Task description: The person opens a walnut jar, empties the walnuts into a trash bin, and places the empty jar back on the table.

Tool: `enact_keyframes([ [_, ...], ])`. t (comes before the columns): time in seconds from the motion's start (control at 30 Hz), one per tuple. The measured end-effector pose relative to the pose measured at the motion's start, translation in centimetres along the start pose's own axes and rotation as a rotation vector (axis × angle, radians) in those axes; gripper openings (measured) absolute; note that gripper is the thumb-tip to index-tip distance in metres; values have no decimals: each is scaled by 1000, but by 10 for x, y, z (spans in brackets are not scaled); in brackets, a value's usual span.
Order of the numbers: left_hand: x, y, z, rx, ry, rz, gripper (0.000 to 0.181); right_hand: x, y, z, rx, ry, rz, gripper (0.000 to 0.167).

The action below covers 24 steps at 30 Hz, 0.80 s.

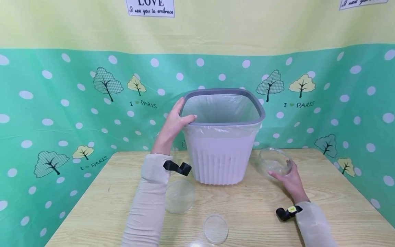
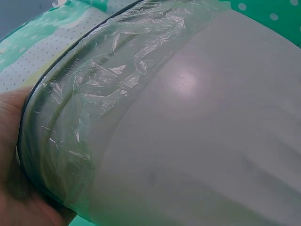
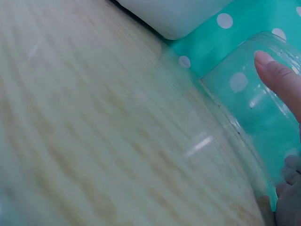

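Observation:
A white ribbed trash bin [image 1: 220,157] with a grey rim stands upright at the middle of the table. Its clear plastic liner [image 2: 113,70] is folded over the rim and down the outside. My left hand [image 1: 174,121] grips the bin's rim at the left, thumb over the front edge. To the right of the bin, my right hand [image 1: 290,179] holds a round clear container [image 1: 271,166] by its near right side. In the right wrist view, the thumb lies against the clear wall of the container [image 3: 235,99]; the other fingers are mostly hidden.
Two clear round discs lie on the wooden table, a larger disc [image 1: 180,196] by the left forearm and a smaller disc [image 1: 215,229] near the front. Another transparent item [image 1: 174,152] is partly hidden behind the left wrist. A dotted green curtain [image 1: 123,130] hangs behind.

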<state>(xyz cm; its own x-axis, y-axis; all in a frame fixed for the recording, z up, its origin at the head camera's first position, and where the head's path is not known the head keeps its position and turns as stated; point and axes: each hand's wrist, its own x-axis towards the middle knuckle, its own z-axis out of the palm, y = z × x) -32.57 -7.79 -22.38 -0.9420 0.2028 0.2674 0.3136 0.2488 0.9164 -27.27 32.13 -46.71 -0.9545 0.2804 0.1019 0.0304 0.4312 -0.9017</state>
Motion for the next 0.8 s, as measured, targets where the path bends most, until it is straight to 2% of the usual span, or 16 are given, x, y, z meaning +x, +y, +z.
enact_keyframes([
  [0.53, 0, 1, 2, -19, 7, 25, 86, 3, 1, -6, -66, -47, 36, 118],
  [0.8, -1, -3, 4, -100, 62, 44, 85, 3, 1, -4, -76, -80, 69, 120],
])
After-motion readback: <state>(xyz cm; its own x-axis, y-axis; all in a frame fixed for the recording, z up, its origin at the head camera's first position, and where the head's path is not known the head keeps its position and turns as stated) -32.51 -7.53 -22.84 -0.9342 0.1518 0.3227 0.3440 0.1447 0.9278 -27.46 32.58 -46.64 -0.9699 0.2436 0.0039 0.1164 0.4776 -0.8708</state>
